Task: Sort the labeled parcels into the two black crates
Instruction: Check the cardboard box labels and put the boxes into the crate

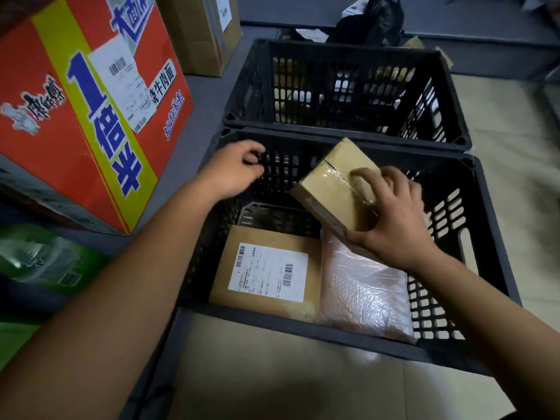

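Note:
Two black crates stand end to end on the floor. The near crate (491, 247) holds a flat brown parcel (266, 277) with a white barcode label, and beside it on the right a pinkish bubble mailer (363, 295). My right hand (391, 216) grips a small taped cardboard box (333, 183), tilted, above the near crate's middle. My left hand (235, 172) hovers at the near crate's far left rim, fingers curled, holding nothing. The far crate (454, 116) shows nothing inside from this angle.
A big red and yellow noodle carton (75, 116) with a shipping label stands left of the crates. A brown carton (203, 31) sits behind it. A green shrink-wrapped pack (39, 259) lies at the near left. A black bag (375, 22) lies beyond the far crate.

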Motion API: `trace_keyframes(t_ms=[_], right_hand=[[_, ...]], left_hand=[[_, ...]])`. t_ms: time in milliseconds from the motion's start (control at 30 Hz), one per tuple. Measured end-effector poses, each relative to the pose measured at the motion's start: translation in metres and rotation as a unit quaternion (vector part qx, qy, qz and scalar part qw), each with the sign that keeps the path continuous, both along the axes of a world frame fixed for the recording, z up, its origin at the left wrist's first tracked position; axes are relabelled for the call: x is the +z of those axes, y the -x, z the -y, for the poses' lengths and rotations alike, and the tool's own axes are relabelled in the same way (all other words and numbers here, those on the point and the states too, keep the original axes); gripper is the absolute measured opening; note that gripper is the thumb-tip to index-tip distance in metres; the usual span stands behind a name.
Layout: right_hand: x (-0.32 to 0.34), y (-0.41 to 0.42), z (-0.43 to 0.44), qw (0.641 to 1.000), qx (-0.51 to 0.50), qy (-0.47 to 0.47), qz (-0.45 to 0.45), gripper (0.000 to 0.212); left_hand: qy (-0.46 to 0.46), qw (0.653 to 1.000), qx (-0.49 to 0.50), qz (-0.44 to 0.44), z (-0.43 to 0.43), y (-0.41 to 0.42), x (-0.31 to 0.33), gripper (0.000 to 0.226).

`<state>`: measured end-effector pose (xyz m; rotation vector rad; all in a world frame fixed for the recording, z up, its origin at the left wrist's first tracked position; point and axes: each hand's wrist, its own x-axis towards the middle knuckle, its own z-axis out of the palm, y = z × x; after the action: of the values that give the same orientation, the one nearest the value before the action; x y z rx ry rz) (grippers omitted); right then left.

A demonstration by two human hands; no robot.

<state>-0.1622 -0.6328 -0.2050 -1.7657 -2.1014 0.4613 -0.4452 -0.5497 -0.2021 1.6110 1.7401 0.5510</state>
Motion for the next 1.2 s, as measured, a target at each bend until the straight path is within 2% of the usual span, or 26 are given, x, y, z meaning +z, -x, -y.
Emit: trace_keyframes(t_ms=[67, 167, 267, 367, 467, 567, 733, 833, 1000, 1200], right_hand=[[0.010, 0.026, -0.017, 0.995, 0.042, 0.000, 0.089, 0.105], [0.023, 0.055, -0.033, 0.974, 0.091, -0.009, 0.206, 0.104], [0.036, 0.059, -0.040, 0.952, 0.128, -0.005, 0.278, 0.104], [0.045, 0.063, -0.043, 0.949, 0.178, 0.024, 0.258, 0.107], [0.028, 0.082, -0.059, 0.940, 0.219, 0.058, 0.256, 0.107], [-0.005, 0.103, -0.082, 0.933, 0.233, 0.107, 0.254, 0.104], [-0.067, 0.129, -0.106, 0.929, 0.235, 0.178, 0.224, 0.101], [-0.092, 0.135, -0.105, 0.933, 0.219, 0.207, 0.198, 0.092], [-0.106, 0.136, -0.103, 0.955, 0.196, 0.190, 0.117, 0.092], [-0.121, 0.138, -0.105, 0.956, 0.205, 0.181, 0.100, 0.092]], left_hand=[[-0.044, 0.998, 0.037, 0.023, 0.002, 0.009, 0.018, 0.031], [-0.093, 0.994, 0.058, -0.019, 0.014, 0.026, 0.025, 0.027], [-0.112, 0.986, 0.088, -0.084, 0.021, 0.047, 0.017, 0.039], [-0.008, 0.978, 0.101, -0.181, 0.029, 0.066, -0.005, 0.070], [0.071, 0.977, 0.106, -0.173, 0.040, 0.077, -0.036, 0.079], [0.048, 0.982, 0.134, -0.121, 0.047, 0.075, -0.047, 0.076], [0.011, 0.980, 0.140, -0.140, 0.047, 0.074, -0.048, 0.074], [-0.007, 0.978, 0.127, -0.166, 0.047, 0.073, -0.050, 0.077], [-0.024, 0.968, 0.122, -0.218, 0.043, 0.070, -0.055, 0.067], [-0.030, 0.965, 0.121, -0.231, 0.043, 0.067, -0.053, 0.067]])
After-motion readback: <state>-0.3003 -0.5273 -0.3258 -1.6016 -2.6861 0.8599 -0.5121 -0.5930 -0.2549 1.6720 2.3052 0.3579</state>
